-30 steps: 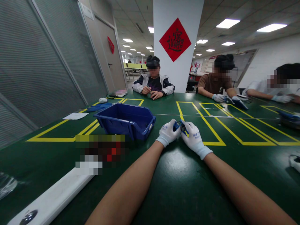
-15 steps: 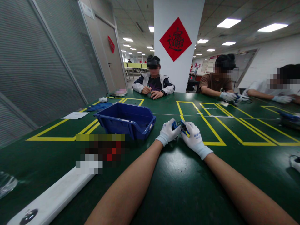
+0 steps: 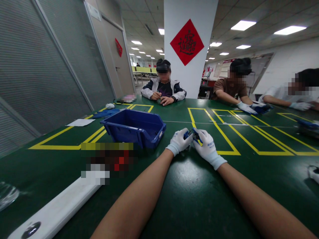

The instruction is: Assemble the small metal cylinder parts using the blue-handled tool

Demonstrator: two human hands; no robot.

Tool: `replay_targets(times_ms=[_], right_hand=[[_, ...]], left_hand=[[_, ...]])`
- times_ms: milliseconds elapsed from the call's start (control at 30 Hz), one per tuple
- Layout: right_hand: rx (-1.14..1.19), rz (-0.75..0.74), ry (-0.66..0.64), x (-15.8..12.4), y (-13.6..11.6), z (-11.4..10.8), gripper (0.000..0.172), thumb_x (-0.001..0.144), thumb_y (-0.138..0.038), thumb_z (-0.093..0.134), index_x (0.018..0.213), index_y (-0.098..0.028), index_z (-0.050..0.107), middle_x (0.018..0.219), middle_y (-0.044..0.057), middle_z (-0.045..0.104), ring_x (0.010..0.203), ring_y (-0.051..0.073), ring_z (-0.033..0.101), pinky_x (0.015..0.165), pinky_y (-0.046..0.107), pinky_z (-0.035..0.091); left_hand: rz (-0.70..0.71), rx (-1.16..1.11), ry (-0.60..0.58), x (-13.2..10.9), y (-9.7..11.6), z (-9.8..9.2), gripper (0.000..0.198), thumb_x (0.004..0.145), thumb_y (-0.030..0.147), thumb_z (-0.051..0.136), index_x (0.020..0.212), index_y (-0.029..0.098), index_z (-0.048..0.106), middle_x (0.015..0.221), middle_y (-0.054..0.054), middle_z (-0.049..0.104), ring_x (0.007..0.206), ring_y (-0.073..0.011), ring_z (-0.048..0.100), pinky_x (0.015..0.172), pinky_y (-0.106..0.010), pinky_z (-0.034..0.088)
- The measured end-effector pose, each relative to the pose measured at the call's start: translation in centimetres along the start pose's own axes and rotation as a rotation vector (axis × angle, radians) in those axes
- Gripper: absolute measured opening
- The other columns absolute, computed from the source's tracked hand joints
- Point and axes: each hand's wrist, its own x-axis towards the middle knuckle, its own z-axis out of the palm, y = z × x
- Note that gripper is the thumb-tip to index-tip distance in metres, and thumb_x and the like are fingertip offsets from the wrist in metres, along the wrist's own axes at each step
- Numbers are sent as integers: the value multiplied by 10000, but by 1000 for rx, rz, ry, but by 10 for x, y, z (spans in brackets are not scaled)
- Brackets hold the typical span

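Observation:
Both my hands wear white gloves with blue on the finger and palm side. They meet above the green table (image 3: 189, 192), just right of a blue plastic bin (image 3: 127, 132). My left hand (image 3: 179, 141) pinches a small dark, metallic-looking part (image 3: 190, 131) from the left side. Against its right side, my right hand (image 3: 205, 146) is closed with bent fingers. The fingers cover most of the part, so its kind cannot be made out.
A white bar (image 3: 59, 202) with a pixelated end lies at the left front, beside clear plastic (image 3: 8, 196). Paper (image 3: 81, 122) and a blue glove (image 3: 106, 113) lie behind. Co-workers sit across the table, one in a jacket (image 3: 163, 88). Yellow tape marks the tabletop.
My hands stay nearly in place around the small part, with slight finger movement. The co-worker in brown has spread their gloved hands and moved them to the right.

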Motion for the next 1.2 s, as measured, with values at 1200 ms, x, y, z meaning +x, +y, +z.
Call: replay_targets(times_ms=[1200], right_hand=[[15, -39, 11, -1, -1, -2, 535, 781, -247, 538, 1307, -225, 443, 1154, 108, 539, 1053, 258, 516, 892, 435, 455]], left_hand=[[92, -42, -127, 0, -2, 3, 347, 908, 475, 335, 879, 204, 551, 844, -44, 637, 767, -185, 596, 671, -271, 422]])
